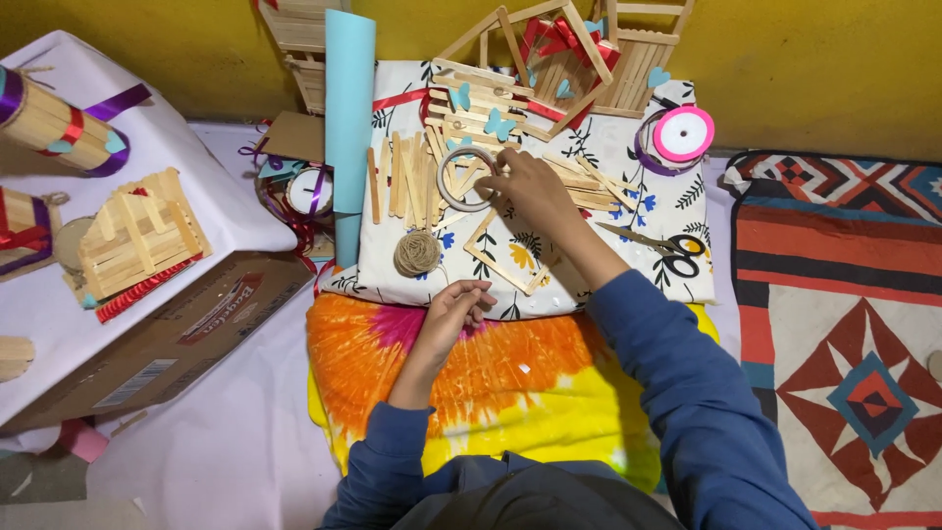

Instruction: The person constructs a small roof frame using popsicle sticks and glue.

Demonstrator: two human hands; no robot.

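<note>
— Looking down from the head camera, where is each hand?

— The right hand [530, 186] reaches out over the flowered cloth [638, 211], its fingers [502, 177] curled onto the near side of a roll of clear tape [463, 179]. They seem pinched on the ring, though how firmly I cannot tell. The left hand [456, 309] rests at the cloth's near edge, fingers loosely bent and holding nothing, just beside a ball of twine [417, 252].

— And around the tape?

— It lies among loose craft sticks [407, 182], with a square stick frame [505, 253] just nearer the person and scissors [667, 250] toward the cloth's right edge. At the far edge stand stick houses with red ribbon [559, 54], a pink ribbon spool [684, 133] and an upright roll of light blue paper [348, 108].

— What could go wrong?

— My guess: the ring sits across several sticks, so dragging rather than lifting it could scatter them or push them onto the frame. A sleeve sweeping right might catch the scissors.

— Anything off the cloth?

— A tie-dyed cloth [510, 383] lies under the forearms, a cardboard box [186, 334] with more stick models [137, 240] sits to the left, and a patterned rug [844, 344] lies to the right.
</note>
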